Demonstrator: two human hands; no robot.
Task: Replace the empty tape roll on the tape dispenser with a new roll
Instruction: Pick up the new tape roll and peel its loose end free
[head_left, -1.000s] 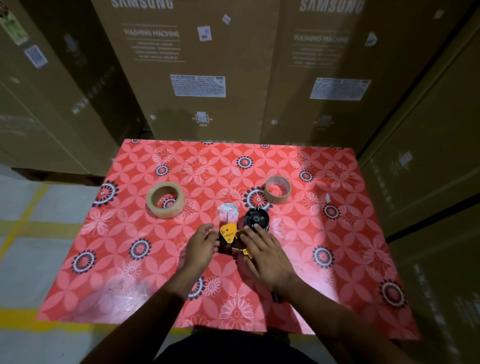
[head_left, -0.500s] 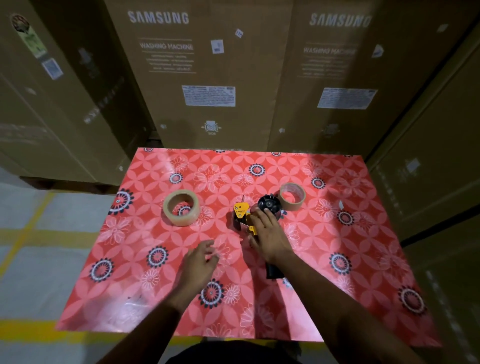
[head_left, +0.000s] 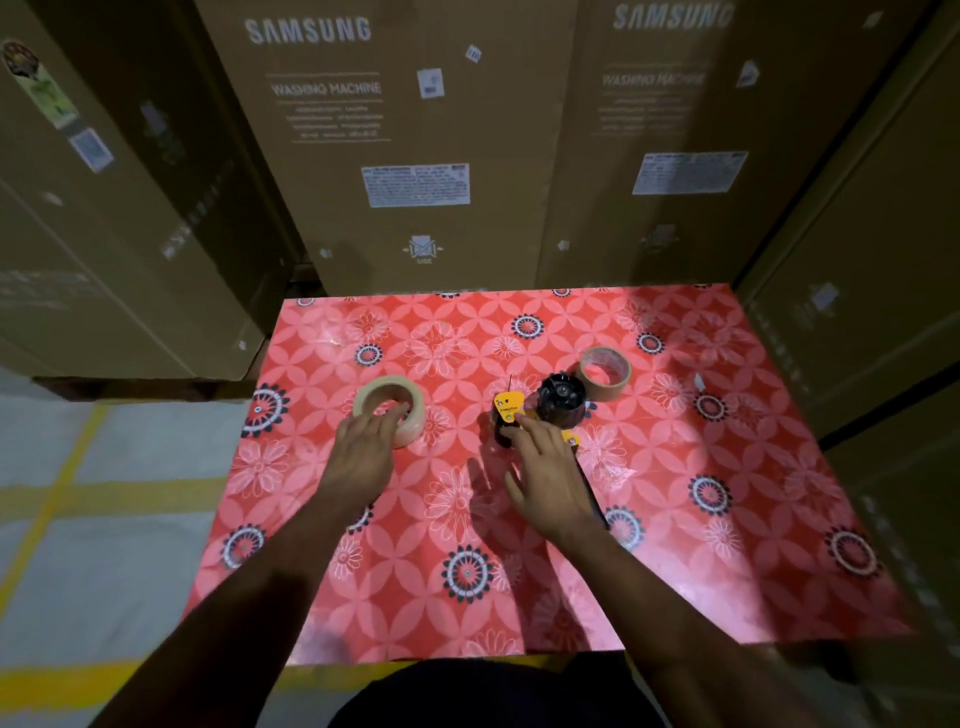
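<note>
A yellow and black tape dispenser (head_left: 540, 408) lies on the red flowered table (head_left: 675, 519), its black hub bare. My right hand (head_left: 550, 478) rests flat on the dispenser's near part with fingers straight. A full roll of pale tape (head_left: 384, 400) lies flat to the left. My left hand (head_left: 363, 452) reaches onto its near rim, fingertips touching it. An empty brown cardboard core (head_left: 605, 371) lies just behind the dispenser to the right.
Tall cardboard washing machine boxes (head_left: 415, 156) wall in the table at the back and on the right. To the left is grey floor with yellow lines (head_left: 52, 488). A small white scrap (head_left: 700, 383) lies on the right part of the table.
My left hand has left the dispenser and moved left and forward to the full roll. My right hand stays on the dispenser. The camera has tilted up.
</note>
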